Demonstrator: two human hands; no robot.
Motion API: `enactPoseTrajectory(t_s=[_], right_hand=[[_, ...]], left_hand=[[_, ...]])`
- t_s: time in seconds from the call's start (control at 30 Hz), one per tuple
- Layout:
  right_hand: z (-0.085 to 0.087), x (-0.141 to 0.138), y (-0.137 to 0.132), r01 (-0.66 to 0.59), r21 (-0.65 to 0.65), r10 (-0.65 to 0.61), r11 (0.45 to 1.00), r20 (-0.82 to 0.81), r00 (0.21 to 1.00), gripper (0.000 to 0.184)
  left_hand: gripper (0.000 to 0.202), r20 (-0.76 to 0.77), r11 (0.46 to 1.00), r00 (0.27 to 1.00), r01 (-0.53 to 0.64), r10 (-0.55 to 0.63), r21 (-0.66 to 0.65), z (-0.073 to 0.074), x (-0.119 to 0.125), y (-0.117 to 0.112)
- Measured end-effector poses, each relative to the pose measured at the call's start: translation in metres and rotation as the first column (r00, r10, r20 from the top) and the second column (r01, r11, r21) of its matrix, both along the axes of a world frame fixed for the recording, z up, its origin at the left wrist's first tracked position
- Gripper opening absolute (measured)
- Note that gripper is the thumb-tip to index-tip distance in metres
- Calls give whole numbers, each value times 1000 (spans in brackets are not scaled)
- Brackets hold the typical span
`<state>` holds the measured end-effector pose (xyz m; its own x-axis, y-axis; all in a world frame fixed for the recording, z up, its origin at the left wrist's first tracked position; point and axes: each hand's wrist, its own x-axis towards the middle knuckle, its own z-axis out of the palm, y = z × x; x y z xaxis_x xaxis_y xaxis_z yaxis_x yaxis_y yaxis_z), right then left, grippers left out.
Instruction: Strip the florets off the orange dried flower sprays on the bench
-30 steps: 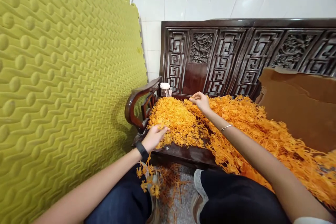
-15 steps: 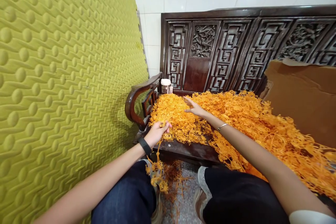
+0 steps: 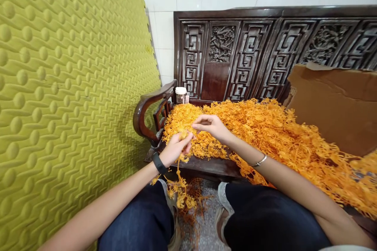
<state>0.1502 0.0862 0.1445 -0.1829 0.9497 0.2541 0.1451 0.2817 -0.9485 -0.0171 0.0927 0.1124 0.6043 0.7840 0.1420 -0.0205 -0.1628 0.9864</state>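
Observation:
My left hand (image 3: 178,146), with a dark band at the wrist, pinches an orange plastic flower strand (image 3: 182,192) that dangles below it, in front of the bench seat. My right hand (image 3: 212,127), wearing a thin bracelet, is close to the left fingertips. Its thumb and forefinger are pressed together, and I cannot make out what is between them. Behind the hands lies a smaller pile of orange flower pieces (image 3: 210,148) on the seat. A much larger orange heap (image 3: 273,137) spreads to the right.
The dark carved wooden bench (image 3: 216,82) has a curved armrest (image 3: 140,119) on the left. A white-lidded cup (image 3: 180,95) stands in its back corner. A cardboard sheet (image 3: 332,102) leans at the right, and a yellow-green foam mat (image 3: 73,86) rises on the left. Orange scraps (image 3: 193,219) litter the floor.
My right hand has come back from the smaller pile to my left hand, and its spread fingers have closed to a pinch. The left hand still holds the strand.

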Motion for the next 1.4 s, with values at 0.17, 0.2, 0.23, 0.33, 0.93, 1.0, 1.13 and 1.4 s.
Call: enactPoseTrajectory(t_s=[0.17,0.2,0.23,0.33,0.93,1.0,1.13,1.4], right_hand=[[-12,0,5,204,-37,-206,978,-86,975,35],[-15,-2,6,236,-51,-241,970,-103,965,36],[-17,-4,7,260,-64,-266,964,-115,957,36],[-22,-4,17,275,-106,-288,956,-136,948,29],[-58,38,87,569,300,-611,765,62,789,16],[-63,42,94,588,276,-628,760,85,773,12],[-66,50,100,649,193,-676,736,145,723,34],[-28,7,26,70,-255,-103,964,-116,988,32]], left_hand=[[49,-16,997,997,-70,70,27,3,3,-2],[49,-12,997,997,-80,80,22,3,4,-1],[49,-5,996,996,-92,92,15,3,6,0],[49,16,990,990,-140,140,-7,-1,12,2],[48,-94,994,990,-104,107,34,-11,-21,0],[43,-100,987,983,-152,156,45,-14,-23,1],[35,-93,981,978,-177,184,85,-19,-25,1],[38,-253,963,956,-79,145,256,-17,-20,-5]])
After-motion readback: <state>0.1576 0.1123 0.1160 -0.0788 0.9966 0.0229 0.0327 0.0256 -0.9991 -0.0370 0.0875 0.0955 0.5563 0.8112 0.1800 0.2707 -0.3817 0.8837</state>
